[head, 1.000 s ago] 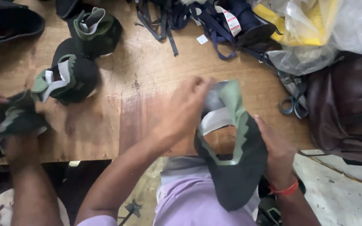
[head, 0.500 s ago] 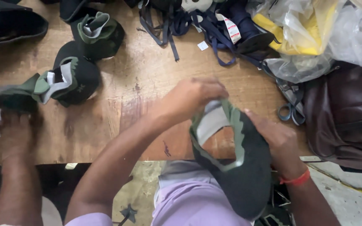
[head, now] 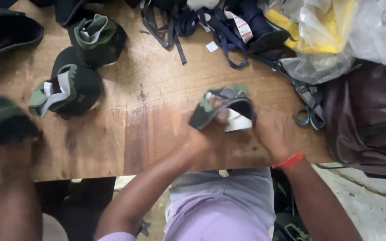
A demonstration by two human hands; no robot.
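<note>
A green-black shoe upper (head: 222, 109) is gripped between both hands (head: 197, 138) (head: 275, 131) just above the bench (head: 157, 89), probably for shaping.

Green-black shoe upper (head: 222, 109), folded, above wooden table (head: 157, 120)

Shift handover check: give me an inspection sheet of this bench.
Surface: worn wooden table, stained.
Job's things: black and green shoe upper, blurred, on the table.
Clutter: two similar uppers, dark straps, plastic bags, scissors, brown bag.
Grippers: left hand and right hand on the upper; grip blurred.
Cables: nothing seen.
Surroundings: another person's hand at left holding another upper.
</note>
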